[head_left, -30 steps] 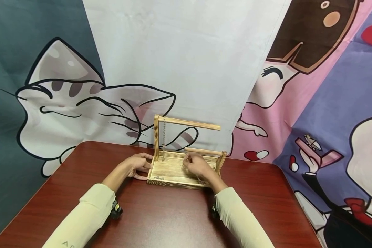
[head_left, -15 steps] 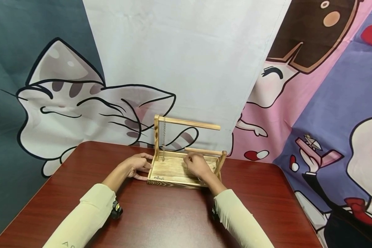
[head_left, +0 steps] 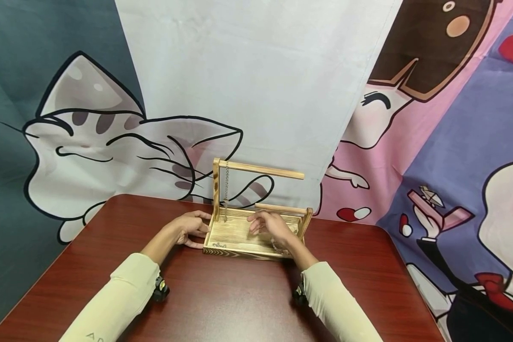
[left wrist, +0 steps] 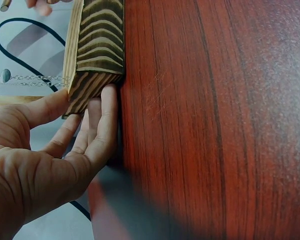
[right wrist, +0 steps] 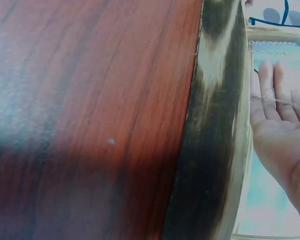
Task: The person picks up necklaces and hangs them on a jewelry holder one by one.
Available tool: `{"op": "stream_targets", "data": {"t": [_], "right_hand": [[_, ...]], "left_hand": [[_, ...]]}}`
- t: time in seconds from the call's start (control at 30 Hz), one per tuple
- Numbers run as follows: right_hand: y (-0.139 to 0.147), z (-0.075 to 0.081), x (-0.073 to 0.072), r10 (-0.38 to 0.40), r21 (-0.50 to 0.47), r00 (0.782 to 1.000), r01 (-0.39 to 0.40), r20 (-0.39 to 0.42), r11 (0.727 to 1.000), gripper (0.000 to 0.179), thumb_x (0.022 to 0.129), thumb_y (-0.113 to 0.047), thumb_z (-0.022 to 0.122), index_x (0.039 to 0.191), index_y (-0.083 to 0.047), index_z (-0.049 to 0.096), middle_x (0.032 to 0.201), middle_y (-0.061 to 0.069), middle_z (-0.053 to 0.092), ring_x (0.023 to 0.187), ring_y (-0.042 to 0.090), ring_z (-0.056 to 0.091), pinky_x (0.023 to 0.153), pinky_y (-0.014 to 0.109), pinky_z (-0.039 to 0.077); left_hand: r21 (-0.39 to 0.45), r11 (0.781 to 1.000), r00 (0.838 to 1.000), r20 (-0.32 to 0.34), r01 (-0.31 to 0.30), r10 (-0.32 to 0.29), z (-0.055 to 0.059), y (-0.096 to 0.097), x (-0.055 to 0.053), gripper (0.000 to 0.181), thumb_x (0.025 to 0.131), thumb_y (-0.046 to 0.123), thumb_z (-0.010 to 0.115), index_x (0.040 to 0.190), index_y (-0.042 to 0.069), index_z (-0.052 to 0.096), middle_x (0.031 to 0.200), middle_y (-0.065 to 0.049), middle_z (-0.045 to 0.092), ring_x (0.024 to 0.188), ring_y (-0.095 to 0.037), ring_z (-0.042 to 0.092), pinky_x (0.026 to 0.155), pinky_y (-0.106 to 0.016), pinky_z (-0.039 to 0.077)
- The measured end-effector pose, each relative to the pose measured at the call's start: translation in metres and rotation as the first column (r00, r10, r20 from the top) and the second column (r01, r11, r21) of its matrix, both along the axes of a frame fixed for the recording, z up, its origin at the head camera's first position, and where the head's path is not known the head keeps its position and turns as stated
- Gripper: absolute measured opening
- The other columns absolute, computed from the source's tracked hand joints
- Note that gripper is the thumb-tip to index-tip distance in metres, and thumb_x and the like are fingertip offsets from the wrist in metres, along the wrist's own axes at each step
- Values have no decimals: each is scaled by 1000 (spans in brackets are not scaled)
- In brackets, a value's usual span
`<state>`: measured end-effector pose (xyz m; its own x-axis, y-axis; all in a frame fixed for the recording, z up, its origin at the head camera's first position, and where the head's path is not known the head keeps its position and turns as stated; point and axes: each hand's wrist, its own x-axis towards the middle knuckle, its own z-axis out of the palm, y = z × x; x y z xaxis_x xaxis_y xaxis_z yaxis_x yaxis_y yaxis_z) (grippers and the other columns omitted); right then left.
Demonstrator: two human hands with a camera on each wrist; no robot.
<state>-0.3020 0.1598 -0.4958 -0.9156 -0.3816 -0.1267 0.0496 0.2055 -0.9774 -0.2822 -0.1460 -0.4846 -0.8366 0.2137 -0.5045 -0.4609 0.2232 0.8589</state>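
A wooden jewelry stand (head_left: 243,255) with a shallow tray stands on the table. My left hand (head_left: 192,229) holds the tray's left end, its thumb on the rim and its fingers against the end wall, clearest in the left wrist view. Over the tray hovers my right hand (head_left: 273,225), fingers partly spread. A thin chain (right wrist: 277,101) crosses those fingers in the right wrist view and runs to the thumb and index finger, which seem to pinch it at the frame's edge. From the upper bar hangs a necklace (head_left: 226,185) with a small oval pendant (left wrist: 5,75).
Small silvery jewelry (head_left: 219,245) lies in the tray's front left corner. More chain (head_left: 278,248) shows beside the right wrist. The stand has an upper bar (head_left: 265,169) and a lower bar (head_left: 282,209). Behind the red-brown table (head_left: 222,294) hangs a printed cloth (head_left: 256,71).
My right hand's fingers have loosened from a tight curl and spread over the tray, with the hand shifting slightly. The left hand and the stand have stayed still.
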Motion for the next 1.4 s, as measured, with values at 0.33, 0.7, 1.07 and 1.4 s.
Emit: {"op": "stream_targets", "data": {"t": [0.33, 0.7, 1.07, 1.4], "right_hand": [[-1, 9, 12, 163, -75, 986, -159, 42, 984, 55, 123, -35, 36, 168, -6, 49, 148, 35, 68, 120, 41, 80, 109, 56, 66], [1, 18, 20, 179, -70, 984, -178, 4, 981, 57, 124, -37, 35, 161, 1, 55, 145, 37, 68, 122, 49, 78, 108, 64, 64], [4, 33, 28, 204, -51, 976, -208, -71, 977, 58, 125, -41, 32, 157, -1, 59, 130, 28, 77, 117, 54, 78, 101, 68, 65], [3, 54, 30, 246, -44, 959, -254, -138, 966, 63, 125, -45, 27, 162, -1, 52, 136, 43, 69, 114, 58, 78, 100, 77, 61]], "left_hand": [[2, 1000, 1000, 0, 3, -3, 0, 0, -2, 62, 106, -2, 62, 164, 5, 40, 135, -22, 69, 119, -29, 71, 85, -47, 70], [-2, 1000, 1000, -10, 2, -2, -2, 0, 0, 62, 105, -2, 62, 163, 4, 41, 132, -21, 70, 121, -30, 71, 85, -47, 71], [3, 1000, 1000, -2, 5, -5, -1, -1, -2, 62, 105, -2, 62, 163, 5, 41, 132, -22, 71, 119, -29, 71, 85, -48, 71], [5, 1000, 1000, -2, 4, -4, -4, 0, -1, 62, 105, -2, 63, 163, 6, 40, 131, -20, 69, 115, -26, 73, 83, -46, 71]]}}
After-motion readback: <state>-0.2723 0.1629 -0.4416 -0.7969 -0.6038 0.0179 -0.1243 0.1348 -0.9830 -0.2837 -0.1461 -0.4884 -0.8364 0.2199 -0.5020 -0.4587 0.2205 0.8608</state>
